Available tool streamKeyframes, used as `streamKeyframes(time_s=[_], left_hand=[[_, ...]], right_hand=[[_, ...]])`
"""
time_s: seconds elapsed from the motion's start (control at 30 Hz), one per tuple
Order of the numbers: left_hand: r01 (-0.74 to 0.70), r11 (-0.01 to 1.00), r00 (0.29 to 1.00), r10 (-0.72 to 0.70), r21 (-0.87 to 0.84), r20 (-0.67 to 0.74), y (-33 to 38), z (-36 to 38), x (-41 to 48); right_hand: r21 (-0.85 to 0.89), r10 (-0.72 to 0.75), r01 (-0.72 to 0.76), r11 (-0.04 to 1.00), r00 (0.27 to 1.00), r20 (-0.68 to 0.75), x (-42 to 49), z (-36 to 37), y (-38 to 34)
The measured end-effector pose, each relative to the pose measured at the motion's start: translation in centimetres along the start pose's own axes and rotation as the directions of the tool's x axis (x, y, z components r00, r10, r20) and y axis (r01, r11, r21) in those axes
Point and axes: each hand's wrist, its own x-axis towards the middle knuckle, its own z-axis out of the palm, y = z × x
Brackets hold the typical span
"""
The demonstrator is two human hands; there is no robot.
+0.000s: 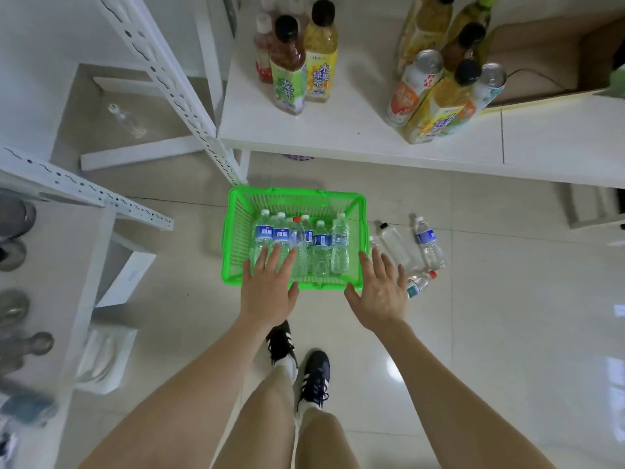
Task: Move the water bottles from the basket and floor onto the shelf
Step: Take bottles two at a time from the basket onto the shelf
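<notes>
At frame centre, the left hand [269, 286] is spreading wide and empty over water bottles [297, 243] lying in the green basket [233, 231], the right hand [380, 287] is hovering wide and empty near floor bottles [427, 243], apparently beginning a pick that needs closing fingers.

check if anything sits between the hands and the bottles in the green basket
Nothing visible does. The green basket is open-topped, and the left hand and right hand are open above its near edge, the water bottles uncovered.
</notes>
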Motion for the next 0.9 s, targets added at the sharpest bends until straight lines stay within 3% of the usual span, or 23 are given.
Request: streamKeyframes(time_s=[0.3, 0.63, 0.77, 0.9], left_hand=[[0.015, 1.0, 0.989, -0.016, 0.01, 0.15, -4.0, 9.2, 10.8], [0.076, 0.996, 0.974, -0.063, -0.052, 0.217, -5.9, 24.0, 21.6], [0.116, 0.983, 0.973, -0.084, -0.144, 0.216, -6.4, 28.8, 24.1], [0.25, 0.917, 0.953, -0.177, -0.312, 0.244, -6.1, 32.2, 25.8]], right_hand=[[0.039, 0.081, -0.085, 0.996, 0.992, 0.097, 10.7, 10.2, 0.0], [0.083, 0.104, -0.119, 0.989, 0.98, 0.168, 22.4, 24.4, 2.9], [0.15, 0.178, -0.207, 0.967, 0.966, 0.19, 25.2, 28.9, 3.5], [0.255, 0.284, -0.341, 0.905, 0.93, 0.234, 26.5, 32.6, 4.1]])
